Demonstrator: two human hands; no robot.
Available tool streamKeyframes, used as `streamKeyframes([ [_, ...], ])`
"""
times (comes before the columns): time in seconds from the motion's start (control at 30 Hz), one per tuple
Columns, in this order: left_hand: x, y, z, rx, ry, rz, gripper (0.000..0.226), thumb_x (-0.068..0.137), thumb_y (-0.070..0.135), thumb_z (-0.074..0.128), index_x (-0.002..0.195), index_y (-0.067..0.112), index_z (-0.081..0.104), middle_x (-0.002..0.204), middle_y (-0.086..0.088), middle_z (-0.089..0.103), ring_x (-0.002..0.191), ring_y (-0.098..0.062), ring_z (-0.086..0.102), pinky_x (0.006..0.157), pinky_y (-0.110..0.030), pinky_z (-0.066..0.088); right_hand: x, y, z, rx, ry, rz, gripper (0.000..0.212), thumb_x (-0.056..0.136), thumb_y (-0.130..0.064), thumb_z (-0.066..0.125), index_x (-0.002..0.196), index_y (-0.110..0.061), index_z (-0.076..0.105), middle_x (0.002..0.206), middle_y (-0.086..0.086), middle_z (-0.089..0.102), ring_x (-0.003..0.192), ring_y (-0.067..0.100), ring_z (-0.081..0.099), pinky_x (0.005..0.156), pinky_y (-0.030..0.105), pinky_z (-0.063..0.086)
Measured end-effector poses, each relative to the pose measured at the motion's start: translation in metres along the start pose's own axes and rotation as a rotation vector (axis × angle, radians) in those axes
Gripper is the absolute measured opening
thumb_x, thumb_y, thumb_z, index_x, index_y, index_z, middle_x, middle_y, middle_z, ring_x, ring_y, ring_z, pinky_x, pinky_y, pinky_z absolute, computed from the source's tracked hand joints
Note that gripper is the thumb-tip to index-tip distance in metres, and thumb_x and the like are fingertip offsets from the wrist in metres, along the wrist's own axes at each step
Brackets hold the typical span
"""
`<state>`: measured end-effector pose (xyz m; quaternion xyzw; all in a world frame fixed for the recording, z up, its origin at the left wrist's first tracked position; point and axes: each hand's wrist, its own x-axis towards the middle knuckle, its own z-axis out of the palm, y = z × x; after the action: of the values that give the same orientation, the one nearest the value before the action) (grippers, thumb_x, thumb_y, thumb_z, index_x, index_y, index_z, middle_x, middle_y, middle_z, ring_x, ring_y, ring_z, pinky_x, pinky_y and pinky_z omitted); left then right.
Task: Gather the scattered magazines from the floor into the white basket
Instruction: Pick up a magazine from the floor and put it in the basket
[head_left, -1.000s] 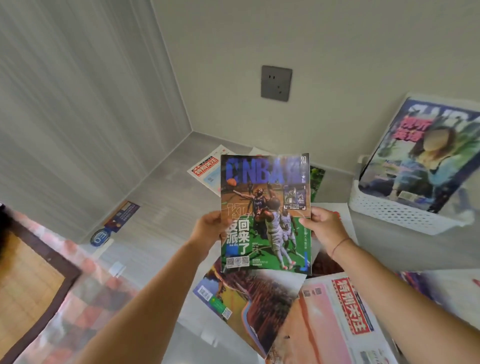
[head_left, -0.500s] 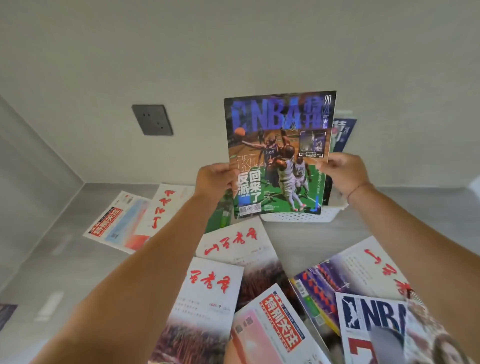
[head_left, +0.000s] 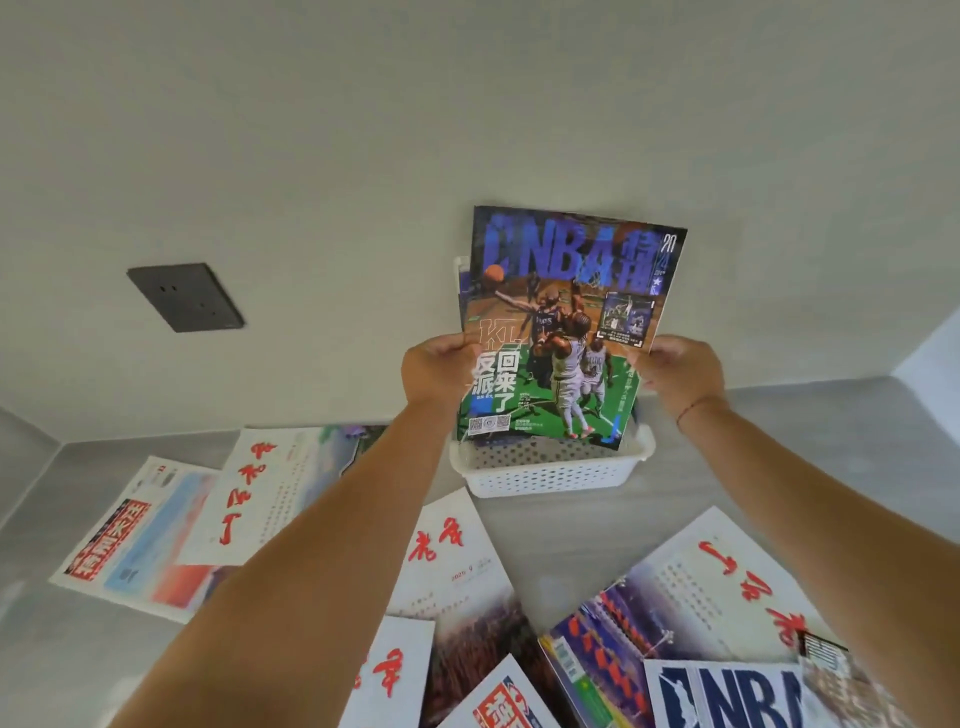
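Both hands, left (head_left: 436, 371) and right (head_left: 675, 374), grasp the NBA magazine (head_left: 566, 322) over the white basket (head_left: 550, 470), which perhaps holds one already; many magazines (head_left: 457, 577) remain on the floor (head_left: 561, 545).

Glossy paper magazine (head_left: 563, 332), perforated plastic basket (head_left: 545, 475), seemingly matt floor (head_left: 831, 457)

The held magazine (head_left: 563, 332) reads "NBA", "2024" and "反派回来了"; a floor magazine (head_left: 727, 696) reads "NBA".

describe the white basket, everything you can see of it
The basket is white plastic as it looks, rectangular, its walls pierced with rows of small holes under a solid rim. It sits on the grey floor by the wall. The held magazine hides its back; the magazine's lower edge dips inside.
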<state>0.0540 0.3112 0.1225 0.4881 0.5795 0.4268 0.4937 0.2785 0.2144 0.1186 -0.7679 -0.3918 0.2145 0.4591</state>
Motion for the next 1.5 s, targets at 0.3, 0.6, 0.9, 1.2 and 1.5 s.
streamKeyframes([
  [0.3, 0.024, -0.043, 0.016, 0.013, 0.053, -0.117, 0.01, 0.071, 0.007, 0.077, 0.077, 0.013, 0.072, 0.063, 0.006, 0.068, 0.053, -0.011, 0.063, 0.052, -0.022, 0.053, 0.023, 0.026, 0.016, -0.024, -0.004, 0.099, 0.018, 0.078, -0.032, 0.07, 0.077, -0.014, 0.071, 0.078, 0.009, 0.073, 0.079, 0.031, 0.068, 0.08, 0.046, 0.056],
  [0.6, 0.035, -0.061, 0.007, 0.238, 0.062, -0.106, 0.016, 0.07, 0.021, 0.079, 0.073, 0.023, 0.064, 0.075, 0.0, 0.072, 0.063, -0.012, 0.068, 0.06, -0.023, 0.054, 0.03, 0.039, 0.034, -0.07, 0.039, 0.145, 0.023, 0.08, -0.032, 0.067, 0.09, -0.012, 0.068, 0.087, 0.005, 0.071, 0.08, 0.023, 0.066, 0.077, 0.034, 0.053],
  [0.9, 0.027, -0.07, -0.016, 0.364, 0.006, 0.006, 0.019, 0.079, 0.028, 0.072, 0.093, 0.016, 0.067, 0.086, 0.008, 0.062, 0.072, -0.008, 0.058, 0.06, -0.015, 0.044, 0.013, 0.038, 0.042, -0.052, 0.064, 0.118, 0.031, 0.082, -0.022, 0.064, 0.111, -0.011, 0.059, 0.116, 0.012, 0.06, 0.102, 0.027, 0.059, 0.085, 0.034, 0.046],
  [1.2, -0.05, -0.155, -0.154, 0.492, 0.185, -0.144, 0.012, 0.081, 0.026, 0.069, 0.09, 0.019, 0.068, 0.088, 0.003, 0.064, 0.08, -0.017, 0.06, 0.068, -0.024, 0.047, -0.121, 0.031, 0.084, -0.06, 0.067, -0.064, 0.037, 0.084, -0.016, 0.062, 0.119, -0.012, 0.05, 0.119, 0.008, 0.048, 0.1, 0.015, 0.051, 0.087, 0.026, 0.042],
  [1.5, -0.162, -0.223, -0.286, 0.505, 0.342, -0.355, 0.032, 0.079, 0.021, 0.071, 0.108, 0.01, 0.064, 0.105, -0.014, 0.069, 0.094, -0.031, 0.063, 0.081, -0.037, 0.048, -0.279, 0.045, 0.169, 0.122, -0.513, 0.202, 0.035, 0.081, -0.013, 0.068, 0.11, -0.012, 0.05, 0.112, 0.004, 0.055, 0.102, 0.014, 0.057, 0.076, 0.015, 0.045],
])
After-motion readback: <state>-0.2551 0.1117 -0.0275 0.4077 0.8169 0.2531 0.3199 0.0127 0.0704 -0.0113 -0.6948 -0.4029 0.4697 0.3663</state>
